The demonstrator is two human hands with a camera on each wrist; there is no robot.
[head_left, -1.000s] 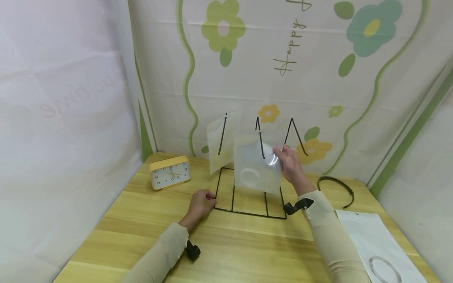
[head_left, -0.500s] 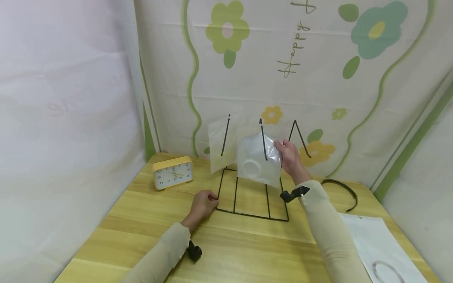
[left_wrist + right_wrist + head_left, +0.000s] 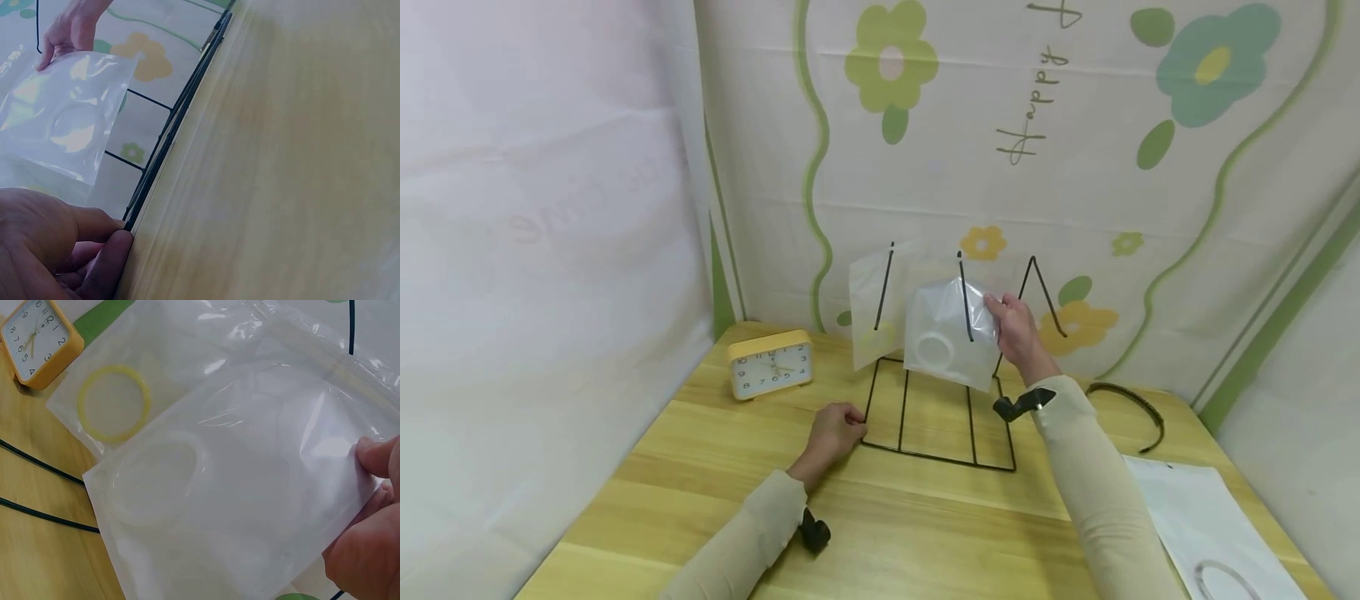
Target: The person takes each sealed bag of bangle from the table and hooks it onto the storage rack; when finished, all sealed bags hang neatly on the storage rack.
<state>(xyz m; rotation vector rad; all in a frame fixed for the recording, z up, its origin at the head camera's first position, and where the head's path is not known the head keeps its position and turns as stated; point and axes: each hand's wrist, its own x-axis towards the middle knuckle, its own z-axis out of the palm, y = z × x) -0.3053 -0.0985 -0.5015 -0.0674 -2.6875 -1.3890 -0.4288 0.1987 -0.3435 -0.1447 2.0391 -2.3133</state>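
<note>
My right hand [image 3: 1021, 333] pinches the right edge of a clear zip bag [image 3: 936, 317], thumb on its front. A pale ring [image 3: 934, 352] shows inside it. The bag is at the middle prong of a black wire rack [image 3: 936, 457], and the prong's wire [image 3: 966, 304] crosses in front of it. At the rack's front left corner, my left hand [image 3: 835, 435] pinches the base wire between thumb and fingers, low over the table. A second clear bag [image 3: 867, 300] hangs at the left prong; its yellow ring [image 3: 142, 394] shows in the right wrist view.
A yellow alarm clock [image 3: 772, 371] stands left of the rack. To the right lie a dark braided curved band [image 3: 1150, 407] and a white bag [image 3: 1195, 508] with a ring. The rack's right prong [image 3: 1048, 296] is bare. A flowered curtain [image 3: 940, 175] hangs behind.
My right hand has moved the bag back and up along the middle prong, toward its base. My left hand keeps its grip on the rack's corner. The head view has shifted slightly.
</note>
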